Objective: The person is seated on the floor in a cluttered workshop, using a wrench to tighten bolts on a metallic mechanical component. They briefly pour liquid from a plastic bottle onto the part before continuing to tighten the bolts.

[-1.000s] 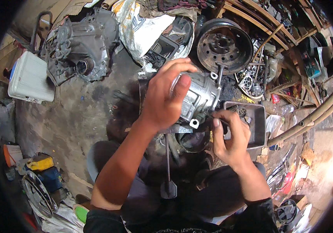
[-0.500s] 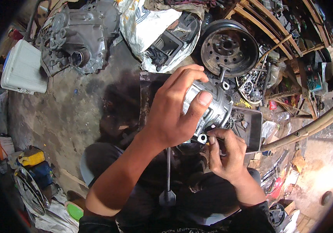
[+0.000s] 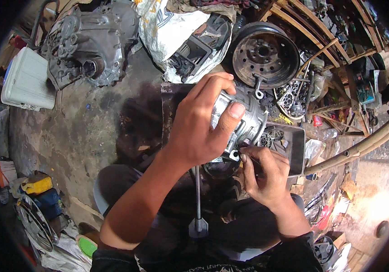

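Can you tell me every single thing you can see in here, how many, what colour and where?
Silvery metal part: one, silver, under the left hand
Tray: one, grey, right of that part
Wheel rim: one, dark, upper middle
Sack: one, mostly white, left of the rim
Machine casing: one, grey, upper left
Box: one, whitish, far left
Rod with flat end: one, grey, between the legs
Yellow container: one, yellow, lower left
Poles: at least two, tan, right
Small clutter: too many to count, mixed colours, around the edges
Left hand: one, bare, gripping the metal part
Right hand: one, bare, fingers at its lower edge
Sleeves: two, black, bottom
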`<action>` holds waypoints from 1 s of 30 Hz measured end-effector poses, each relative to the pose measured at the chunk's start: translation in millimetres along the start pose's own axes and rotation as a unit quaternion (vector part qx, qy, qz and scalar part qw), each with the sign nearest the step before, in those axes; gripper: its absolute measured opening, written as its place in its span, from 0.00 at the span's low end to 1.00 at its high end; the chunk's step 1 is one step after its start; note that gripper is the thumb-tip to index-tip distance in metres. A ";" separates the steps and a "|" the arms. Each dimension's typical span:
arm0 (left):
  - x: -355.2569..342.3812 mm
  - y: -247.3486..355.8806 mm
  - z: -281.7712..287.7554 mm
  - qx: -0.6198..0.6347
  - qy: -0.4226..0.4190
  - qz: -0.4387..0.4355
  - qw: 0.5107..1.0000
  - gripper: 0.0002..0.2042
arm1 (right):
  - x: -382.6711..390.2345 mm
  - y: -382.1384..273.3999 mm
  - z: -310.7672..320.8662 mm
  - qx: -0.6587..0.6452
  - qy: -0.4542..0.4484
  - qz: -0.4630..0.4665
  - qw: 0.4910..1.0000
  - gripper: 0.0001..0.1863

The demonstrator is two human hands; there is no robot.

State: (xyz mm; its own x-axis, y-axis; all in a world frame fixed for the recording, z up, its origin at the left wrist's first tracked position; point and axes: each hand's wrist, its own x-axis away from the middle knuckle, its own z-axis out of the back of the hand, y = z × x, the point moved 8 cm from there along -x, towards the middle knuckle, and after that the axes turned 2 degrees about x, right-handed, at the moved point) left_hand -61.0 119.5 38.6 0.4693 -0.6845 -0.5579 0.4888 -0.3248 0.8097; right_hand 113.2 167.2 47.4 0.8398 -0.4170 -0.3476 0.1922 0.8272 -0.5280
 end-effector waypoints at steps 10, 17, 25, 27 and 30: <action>0.5 -1.4 1.2 0.006 0.008 -0.020 1.000 0.16 | 2.8 1.6 5.1 0.012 0.003 0.010 1.000 0.09; 0.3 -0.7 -1.4 -0.007 0.001 0.008 1.000 0.18 | -3.9 4.1 13.0 -0.003 0.023 0.010 1.000 0.09; 0.6 -0.3 -1.5 -0.010 -0.005 0.009 1.000 0.19 | -8.2 5.8 13.8 -0.072 0.020 0.018 0.997 0.09; 0.5 0.3 -1.6 -0.011 -0.005 0.009 1.000 0.19 | -10.3 2.6 18.6 -0.030 0.043 0.038 0.998 0.10; 0.5 -0.5 -1.2 -0.014 -0.002 0.007 1.000 0.19 | -13.3 0.9 27.1 0.013 0.089 0.046 0.995 0.11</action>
State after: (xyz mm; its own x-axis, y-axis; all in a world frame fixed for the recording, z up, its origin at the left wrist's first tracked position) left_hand -60.1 120.1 37.7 0.4733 -0.6916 -0.5456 0.5019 -0.2973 0.8122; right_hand 116.0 183.7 72.6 0.7519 -0.3965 -0.5268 0.1334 0.8739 -0.4674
